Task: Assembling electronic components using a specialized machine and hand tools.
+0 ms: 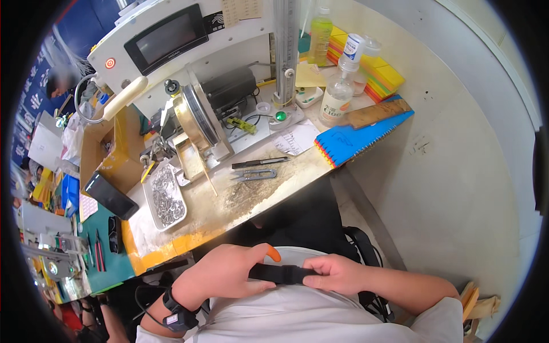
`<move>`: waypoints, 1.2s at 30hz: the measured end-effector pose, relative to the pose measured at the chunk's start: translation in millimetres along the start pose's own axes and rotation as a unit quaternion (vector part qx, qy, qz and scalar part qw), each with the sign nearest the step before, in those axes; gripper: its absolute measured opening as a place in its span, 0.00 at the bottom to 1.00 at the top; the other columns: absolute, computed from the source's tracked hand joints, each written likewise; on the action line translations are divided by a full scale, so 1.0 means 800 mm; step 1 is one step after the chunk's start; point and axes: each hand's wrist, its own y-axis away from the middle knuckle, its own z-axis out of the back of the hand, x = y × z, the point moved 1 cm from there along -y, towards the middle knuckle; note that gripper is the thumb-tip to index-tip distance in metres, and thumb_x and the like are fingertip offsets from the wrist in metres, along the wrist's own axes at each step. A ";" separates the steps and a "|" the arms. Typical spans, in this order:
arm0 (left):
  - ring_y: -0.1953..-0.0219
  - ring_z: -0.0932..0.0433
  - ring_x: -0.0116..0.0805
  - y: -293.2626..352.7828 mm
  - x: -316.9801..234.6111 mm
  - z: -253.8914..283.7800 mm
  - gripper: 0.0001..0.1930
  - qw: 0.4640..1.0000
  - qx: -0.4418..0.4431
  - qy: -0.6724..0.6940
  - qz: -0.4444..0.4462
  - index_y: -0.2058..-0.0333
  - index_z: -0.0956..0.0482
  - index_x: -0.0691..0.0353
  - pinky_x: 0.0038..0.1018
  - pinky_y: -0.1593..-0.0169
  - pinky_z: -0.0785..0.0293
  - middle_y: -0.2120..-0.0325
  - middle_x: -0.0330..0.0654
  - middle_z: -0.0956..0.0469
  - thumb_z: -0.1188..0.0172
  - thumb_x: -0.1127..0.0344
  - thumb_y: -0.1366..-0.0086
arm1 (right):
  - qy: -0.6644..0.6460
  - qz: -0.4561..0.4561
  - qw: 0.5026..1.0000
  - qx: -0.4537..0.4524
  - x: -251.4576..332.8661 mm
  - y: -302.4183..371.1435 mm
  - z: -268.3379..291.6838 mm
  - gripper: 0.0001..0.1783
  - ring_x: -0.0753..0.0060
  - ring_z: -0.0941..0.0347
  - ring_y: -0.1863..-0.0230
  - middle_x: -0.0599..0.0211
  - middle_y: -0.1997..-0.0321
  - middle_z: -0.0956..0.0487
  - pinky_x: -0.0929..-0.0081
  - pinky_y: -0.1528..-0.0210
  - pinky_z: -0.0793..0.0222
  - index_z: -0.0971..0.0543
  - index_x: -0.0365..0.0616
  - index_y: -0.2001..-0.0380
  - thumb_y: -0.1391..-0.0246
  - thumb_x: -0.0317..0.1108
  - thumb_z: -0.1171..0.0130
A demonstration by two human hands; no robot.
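Note:
A black strap (281, 274) is stretched between my two hands, in front of my white shirt and below the workbench edge. My left hand (240, 271) is closed on its left end; one finger wears an orange finger cot and is lifted over the strap. The right end is pinched by my right hand (334, 273), between thumb and bent fingers. A black band with a small device (180, 317) sits on my left wrist. What lies inside my left palm is hidden.
On the worn bench (200, 197) are a white tray of small metal parts (166, 197), thread snips (254, 175), a black pen-like tool (260, 162) and a phone (111, 195). Behind stands a machine with a screen (166, 39). Blue boards (366, 134) overhang the bench's right edge.

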 end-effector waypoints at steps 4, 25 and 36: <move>0.67 0.17 0.52 0.010 0.017 -0.006 0.26 0.999 -0.038 0.021 -0.017 0.50 0.22 0.54 0.39 0.64 0.23 0.70 0.46 0.17 0.23 0.53 0.44 | -0.016 -0.009 1.000 0.006 -0.006 -0.011 0.008 0.09 0.91 0.37 0.65 0.84 0.66 0.28 0.84 0.62 0.39 0.26 0.43 0.54 0.24 0.38 0.44; 0.63 0.21 0.50 0.030 0.031 0.008 0.21 0.990 -0.118 -0.076 0.009 0.58 0.18 0.56 0.40 0.56 0.26 0.71 0.43 0.22 0.22 0.61 0.50 | -0.070 0.051 0.983 -0.159 -0.016 -0.058 -0.028 0.14 0.83 0.27 0.68 0.71 0.64 0.21 0.80 0.68 0.29 0.28 0.43 0.49 0.33 0.28 0.36; 0.64 0.23 0.37 0.058 0.030 -0.002 0.13 0.957 -0.202 -0.168 -0.124 0.67 0.15 0.52 0.33 0.58 0.28 0.70 0.32 0.21 0.26 0.69 0.54 | 0.306 0.195 0.886 -0.287 -0.010 -0.040 -0.052 0.12 0.65 0.24 0.61 0.65 0.60 0.25 0.68 0.59 0.28 0.18 0.45 0.60 0.48 0.27 0.27</move>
